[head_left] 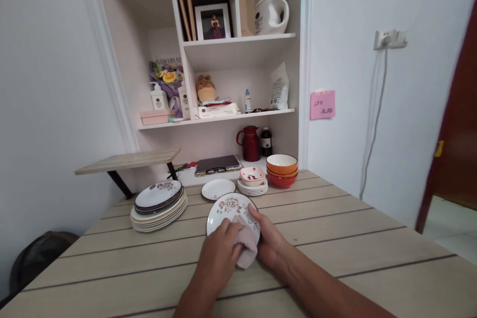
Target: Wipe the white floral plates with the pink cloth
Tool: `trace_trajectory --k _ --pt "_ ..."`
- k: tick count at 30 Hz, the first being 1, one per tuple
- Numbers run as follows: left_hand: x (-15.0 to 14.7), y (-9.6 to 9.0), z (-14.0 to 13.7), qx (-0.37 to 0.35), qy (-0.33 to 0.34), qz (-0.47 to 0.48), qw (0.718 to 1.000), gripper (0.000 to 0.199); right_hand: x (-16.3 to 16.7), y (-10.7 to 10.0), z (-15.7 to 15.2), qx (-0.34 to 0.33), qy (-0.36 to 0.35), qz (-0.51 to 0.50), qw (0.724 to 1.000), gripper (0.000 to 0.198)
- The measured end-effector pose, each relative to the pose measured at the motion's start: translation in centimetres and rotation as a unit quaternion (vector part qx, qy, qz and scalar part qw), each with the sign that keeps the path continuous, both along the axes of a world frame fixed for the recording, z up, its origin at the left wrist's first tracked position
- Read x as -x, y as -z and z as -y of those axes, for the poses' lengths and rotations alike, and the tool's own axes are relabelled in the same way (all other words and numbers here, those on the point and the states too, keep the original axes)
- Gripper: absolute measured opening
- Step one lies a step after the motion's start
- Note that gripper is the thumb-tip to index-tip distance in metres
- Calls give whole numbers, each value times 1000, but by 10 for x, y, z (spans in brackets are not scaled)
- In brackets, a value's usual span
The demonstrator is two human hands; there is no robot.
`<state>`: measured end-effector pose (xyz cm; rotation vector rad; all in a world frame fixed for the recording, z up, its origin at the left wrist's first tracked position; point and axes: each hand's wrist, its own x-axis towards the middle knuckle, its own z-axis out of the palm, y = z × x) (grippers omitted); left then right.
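Observation:
My right hand (pixel 271 240) grips a white plate (pixel 219 212) by its right edge, thumb on the face and fingers behind. The plate has a brown flower print and is tilted up toward me above the table. Bunched in my left hand (pixel 222 247) is a pale pink cloth (pixel 247 248), pressed against the lower part of the plate's face. A similar flowered plate (pixel 218 189) lies flat just behind. To the left stands a stack of plates (pixel 159 207), dark-rimmed ones on top of lighter ones.
Small dishes (pixel 252 184) are stacked beside orange and red bowls (pixel 282 171) at the table's back. Behind them are a red thermos jug (pixel 250 144), a closed laptop (pixel 218 163) and glasses (pixel 216 170). A small raised shelf (pixel 128 161) stands at the back left.

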<state>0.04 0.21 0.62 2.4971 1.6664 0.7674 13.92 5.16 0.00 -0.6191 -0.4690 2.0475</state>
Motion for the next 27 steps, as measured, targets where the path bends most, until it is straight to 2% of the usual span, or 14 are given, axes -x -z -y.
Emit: trace_trajectory --k 3,7,13,17,20,25,27 --pt "-4 2 1 -11 25 15 1000 39 1 1 2 -3 -19 26 999 39" --pt "-1 4 -5 -42 -5 26 999 43 3 1 5 -34 -53 36 997 40" --pt "15 -1 -14 -79 -168 4 983 38 5 2 7 -56 -43 63 996 51" --pt "24 -3 -14 -48 -231 -38 971 36 5 3 4 -37 -26 52 998 50" --pt "19 -2 -11 -10 -218 -59 974 34 4 4 1 -25 -2 37 999 47" --pt "0 1 -3 -1 -79 -29 996 32 2 7 -2 -39 -14 32 999 44" --pt "-4 2 -2 -7 -55 -13 998 33 2 8 -1 -51 -32 38 997 46"
